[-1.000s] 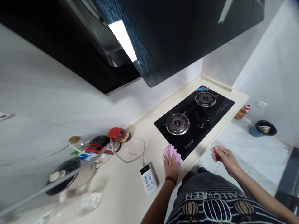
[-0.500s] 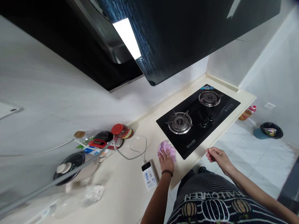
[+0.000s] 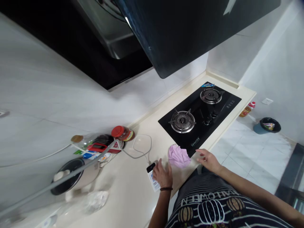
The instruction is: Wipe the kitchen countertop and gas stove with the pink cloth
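Over the power bank (image 3: 151, 167), fingers apart, there was the left hand (image 3: 163, 175), its thumb standing well off, no clamp on anything! Whether the fingertips pressed the casing or merely hovered, you couldn't tell from that height. Across from it, the right hand (image 3: 210, 161), loosely curled, a gap between thumb and fingers, nothing in it.

And between the two lay the pink cloth (image 3: 178, 155), crumpled on the counter (image 3: 129, 186), its right side up against the corner of the hob (image 3: 198, 110); overlap or bare contact, too close to call. The left thumb sat just beside it, yet neither hand had a grip on it, so a careless brush of the right hand could have bunched it or knocked it over the front edge.

Then the cable (image 3: 151, 142), looping from the power bank's end towards the red-lidded jar (image 3: 123, 133): a finger hooked in that loop could have tugged the plug loose, and a clumsy shove could have sent the bank skidding! Farther out, the raised prongs of the near burner (image 3: 182, 121) could have snagged the fabric, had it been dragged across them.
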Action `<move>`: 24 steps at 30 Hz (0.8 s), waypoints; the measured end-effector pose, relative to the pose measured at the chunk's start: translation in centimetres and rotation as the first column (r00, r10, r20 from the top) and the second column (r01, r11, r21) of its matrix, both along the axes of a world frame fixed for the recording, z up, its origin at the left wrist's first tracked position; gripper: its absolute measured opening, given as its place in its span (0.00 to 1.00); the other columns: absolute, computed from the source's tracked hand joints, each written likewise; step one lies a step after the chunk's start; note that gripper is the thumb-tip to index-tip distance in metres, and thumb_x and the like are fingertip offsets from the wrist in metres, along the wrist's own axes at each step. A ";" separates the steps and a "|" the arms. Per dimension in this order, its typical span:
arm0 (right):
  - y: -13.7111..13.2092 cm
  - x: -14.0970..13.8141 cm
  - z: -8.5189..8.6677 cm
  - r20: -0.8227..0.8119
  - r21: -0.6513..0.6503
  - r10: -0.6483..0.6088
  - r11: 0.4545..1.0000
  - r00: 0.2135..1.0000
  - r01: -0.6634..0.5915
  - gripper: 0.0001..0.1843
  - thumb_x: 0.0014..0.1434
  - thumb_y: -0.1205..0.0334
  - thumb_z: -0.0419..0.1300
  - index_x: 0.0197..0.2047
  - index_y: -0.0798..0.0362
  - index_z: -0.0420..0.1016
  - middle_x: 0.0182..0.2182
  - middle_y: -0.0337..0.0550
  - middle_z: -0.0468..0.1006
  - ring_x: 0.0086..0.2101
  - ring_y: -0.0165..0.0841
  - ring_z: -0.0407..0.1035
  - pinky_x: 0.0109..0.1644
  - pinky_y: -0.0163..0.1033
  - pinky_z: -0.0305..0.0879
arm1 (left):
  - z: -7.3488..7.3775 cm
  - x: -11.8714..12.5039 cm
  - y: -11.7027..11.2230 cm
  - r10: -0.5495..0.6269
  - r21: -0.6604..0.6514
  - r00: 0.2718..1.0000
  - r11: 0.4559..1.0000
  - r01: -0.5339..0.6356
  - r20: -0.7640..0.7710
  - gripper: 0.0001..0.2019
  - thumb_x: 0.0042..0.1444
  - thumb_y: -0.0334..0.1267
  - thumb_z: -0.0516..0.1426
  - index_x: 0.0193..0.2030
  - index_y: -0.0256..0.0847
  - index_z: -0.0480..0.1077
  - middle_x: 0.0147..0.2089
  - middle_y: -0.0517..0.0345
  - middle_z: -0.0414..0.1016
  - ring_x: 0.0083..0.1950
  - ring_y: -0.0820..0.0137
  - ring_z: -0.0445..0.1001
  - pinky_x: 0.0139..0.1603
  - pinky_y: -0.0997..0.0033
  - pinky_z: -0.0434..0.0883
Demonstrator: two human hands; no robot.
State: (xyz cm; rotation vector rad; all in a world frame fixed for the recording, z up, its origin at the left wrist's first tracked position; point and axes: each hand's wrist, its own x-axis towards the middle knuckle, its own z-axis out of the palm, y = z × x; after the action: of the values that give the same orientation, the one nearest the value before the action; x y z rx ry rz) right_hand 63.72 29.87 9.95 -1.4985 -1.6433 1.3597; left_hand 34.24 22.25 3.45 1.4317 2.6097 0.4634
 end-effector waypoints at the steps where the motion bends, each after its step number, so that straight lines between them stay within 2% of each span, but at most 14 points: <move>1: 0.3 -1.3 -0.6 0.044 0.056 0.102 0.993 0.994 -0.105 0.31 0.58 0.54 0.66 0.65 0.47 0.77 0.63 0.51 0.78 0.55 0.45 0.76 0.58 0.51 0.76 | 0.2 -0.9 -0.5 0.052 0.008 0.998 0.999 -0.052 -0.018 0.35 0.66 0.52 0.55 0.77 0.39 0.59 0.71 0.35 0.66 0.73 0.43 0.62 0.71 0.37 0.63; 4: 1.3 -5.9 -2.3 0.216 0.136 0.375 0.903 0.902 -0.408 0.44 0.56 0.62 0.69 0.75 0.47 0.67 0.75 0.52 0.62 0.70 0.51 0.60 0.74 0.55 0.60 | 0.5 -3.0 -1.5 0.193 -0.023 0.981 0.981 -0.194 -0.035 0.44 0.62 0.54 0.59 0.80 0.40 0.48 0.75 0.33 0.61 0.76 0.41 0.57 0.71 0.34 0.62; 6: 1.8 -8.8 -3.3 0.332 0.099 0.511 0.817 0.792 -0.569 0.48 0.56 0.63 0.71 0.78 0.45 0.62 0.79 0.50 0.54 0.73 0.54 0.55 0.76 0.58 0.55 | 0.5 -3.6 -1.9 0.296 -0.090 0.955 0.951 -0.297 -0.017 0.48 0.59 0.55 0.62 0.80 0.41 0.45 0.76 0.31 0.59 0.76 0.39 0.58 0.69 0.34 0.64; 7: 1.8 -10.0 -3.7 0.387 0.065 0.567 0.770 0.727 -0.635 0.47 0.56 0.64 0.71 0.77 0.44 0.63 0.79 0.49 0.54 0.72 0.55 0.55 0.75 0.59 0.56 | 0.5 -3.7 -2.1 0.337 -0.133 0.941 0.933 -0.334 0.001 0.50 0.59 0.55 0.63 0.80 0.41 0.45 0.75 0.30 0.60 0.74 0.39 0.60 0.68 0.35 0.65; 9: 1.7 -11.2 -4.5 0.483 0.009 0.633 0.688 0.606 -0.726 0.39 0.60 0.66 0.68 0.74 0.43 0.69 0.77 0.47 0.60 0.70 0.53 0.58 0.72 0.58 0.60 | 0.6 -3.6 -2.2 0.379 -0.218 0.924 0.907 -0.361 0.046 0.51 0.58 0.55 0.63 0.80 0.39 0.44 0.72 0.28 0.63 0.71 0.39 0.66 0.66 0.38 0.68; 10: 1.6 -11.4 -4.8 0.519 -0.002 0.643 0.660 0.563 -0.751 0.35 0.62 0.68 0.65 0.71 0.43 0.73 0.74 0.47 0.65 0.69 0.51 0.60 0.71 0.57 0.62 | 0.6 -3.5 -2.3 0.382 -0.251 0.922 0.900 -0.355 0.067 0.51 0.58 0.55 0.63 0.80 0.37 0.43 0.70 0.28 0.66 0.69 0.40 0.68 0.65 0.39 0.69; 12: 1.3 -10.8 -5.4 0.563 0.007 0.632 0.640 0.532 -0.768 0.29 0.65 0.71 0.60 0.66 0.43 0.78 0.68 0.49 0.73 0.65 0.48 0.64 0.67 0.54 0.66 | 0.6 -3.4 -2.2 0.383 -0.287 0.919 0.894 -0.344 0.090 0.51 0.59 0.53 0.63 0.79 0.34 0.44 0.67 0.28 0.68 0.67 0.42 0.70 0.64 0.43 0.69; 15: 0.7 -9.1 -6.4 0.567 0.046 0.596 0.667 0.569 -0.744 0.23 0.66 0.72 0.57 0.60 0.46 0.81 0.59 0.51 0.78 0.60 0.46 0.67 0.65 0.50 0.67 | 0.5 -3.3 -1.8 0.414 -0.297 0.907 0.878 -0.375 0.080 0.51 0.57 0.52 0.65 0.78 0.31 0.45 0.66 0.28 0.69 0.67 0.42 0.70 0.64 0.47 0.69; 19: -0.4 -7.0 -7.6 0.509 0.064 0.569 0.724 0.647 -0.687 0.17 0.64 0.72 0.59 0.50 0.51 0.85 0.51 0.51 0.81 0.55 0.45 0.71 0.66 0.50 0.66 | -0.1 -3.5 -1.2 0.443 -0.300 0.895 0.862 -0.409 0.053 0.50 0.56 0.53 0.64 0.77 0.30 0.47 0.66 0.27 0.67 0.67 0.41 0.68 0.62 0.47 0.70; 22: -0.1 -4.9 -7.9 0.378 0.100 0.496 0.818 0.782 -0.567 0.14 0.61 0.72 0.61 0.44 0.49 0.85 0.49 0.47 0.82 0.53 0.42 0.73 0.64 0.48 0.69 | -0.4 -3.6 -1.1 0.426 -0.287 0.904 0.872 -0.397 0.044 0.48 0.58 0.53 0.63 0.77 0.30 0.48 0.65 0.26 0.66 0.67 0.41 0.68 0.61 0.45 0.70; 24: 1.4 -2.7 -7.6 0.311 0.140 0.340 0.907 0.887 -0.397 0.16 0.61 0.71 0.60 0.48 0.48 0.84 0.50 0.46 0.82 0.52 0.40 0.75 0.60 0.46 0.71 | -0.6 -3.8 -1.3 0.391 -0.270 0.919 0.891 -0.365 0.050 0.48 0.59 0.52 0.63 0.77 0.30 0.48 0.64 0.26 0.67 0.67 0.41 0.68 0.62 0.45 0.70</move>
State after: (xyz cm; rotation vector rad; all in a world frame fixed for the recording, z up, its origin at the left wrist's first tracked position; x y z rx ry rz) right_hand 61.05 31.31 2.36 -1.3489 -2.2709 1.1541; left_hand 30.44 20.92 2.88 0.7981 2.7420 0.2164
